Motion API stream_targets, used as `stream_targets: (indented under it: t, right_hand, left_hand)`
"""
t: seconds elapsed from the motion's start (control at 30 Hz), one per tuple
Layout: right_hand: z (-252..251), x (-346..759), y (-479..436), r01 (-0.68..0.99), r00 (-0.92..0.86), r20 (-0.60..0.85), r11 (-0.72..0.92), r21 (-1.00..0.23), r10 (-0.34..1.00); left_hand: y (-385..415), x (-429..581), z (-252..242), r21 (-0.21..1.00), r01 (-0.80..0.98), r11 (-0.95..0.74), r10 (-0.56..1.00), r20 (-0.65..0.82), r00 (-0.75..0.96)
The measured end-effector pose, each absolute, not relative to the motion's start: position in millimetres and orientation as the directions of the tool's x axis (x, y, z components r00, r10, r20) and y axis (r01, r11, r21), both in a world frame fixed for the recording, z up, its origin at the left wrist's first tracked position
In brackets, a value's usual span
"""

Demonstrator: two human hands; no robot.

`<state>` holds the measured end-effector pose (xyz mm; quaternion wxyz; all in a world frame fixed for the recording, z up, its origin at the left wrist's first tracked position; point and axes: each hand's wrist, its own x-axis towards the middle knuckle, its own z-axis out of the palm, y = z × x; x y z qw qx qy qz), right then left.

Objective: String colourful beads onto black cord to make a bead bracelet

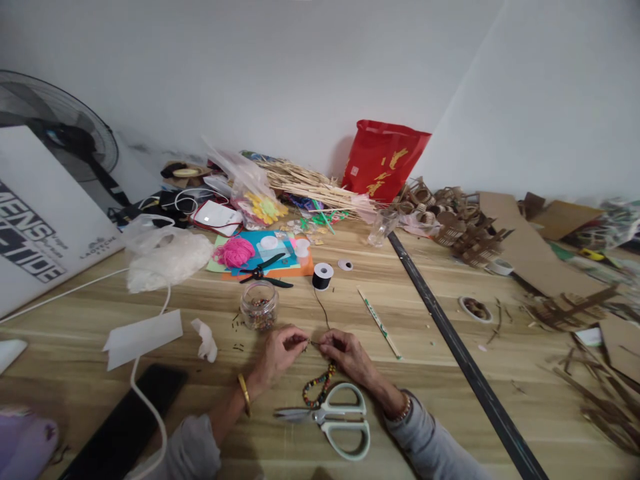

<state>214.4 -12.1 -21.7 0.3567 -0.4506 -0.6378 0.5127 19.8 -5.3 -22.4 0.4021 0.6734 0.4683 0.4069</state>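
My left hand (284, 350) is closed in a pinch on something too small to make out. Facing it, the fingertips of my right hand (346, 353) pinch a dark cord (323, 308), which runs up to a black spool (323, 276). A short bit of cord shows in the narrow gap between the hands. Below the right fingers, a string of multicoloured beads (311, 385) lies curved on the table. Scissors with pale handles (345, 407) rest right by it, blades pointing left. Behind the left hand stands a clear jar (259, 307) with small beads inside.
Pink yarn (235, 252) and black pliers (263, 272) lie on coloured sheets. A green-and-white stick (380, 325) is right of the spool, before a dark strip (460, 347). A white cable (143, 400) and black phone-like slab (125, 427) lie left. Woven brown pieces (470, 233) crowd the right.
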Motion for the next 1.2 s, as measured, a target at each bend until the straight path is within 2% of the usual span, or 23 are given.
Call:
stream_targets:
  t: [0.43, 0.67, 1.2]
  right_hand:
    - [-23.8, 215.3, -11.2, 0.262, -0.349, 0.005, 0.102, -0.960, 0.937]
    - [-21.3, 214.6, -11.7, 0.250, -0.350, 0.011, 0.105, -0.963, 0.937]
    - [-22.6, 214.6, -11.6, 0.250, -0.360, 0.020, 0.117, -0.961, 0.933]
  left_hand:
    - [-5.5, 19.7, -25.0, 0.930, 0.294, -0.223, 0.961, 0.158, 0.229]
    - [-5.7, 19.0, -22.3, 0.913, 0.320, -0.255, 0.954, 0.183, 0.237]
    - [-5.9, 21.0, -25.6, 0.931, 0.300, -0.210, 0.962, 0.140, 0.236]
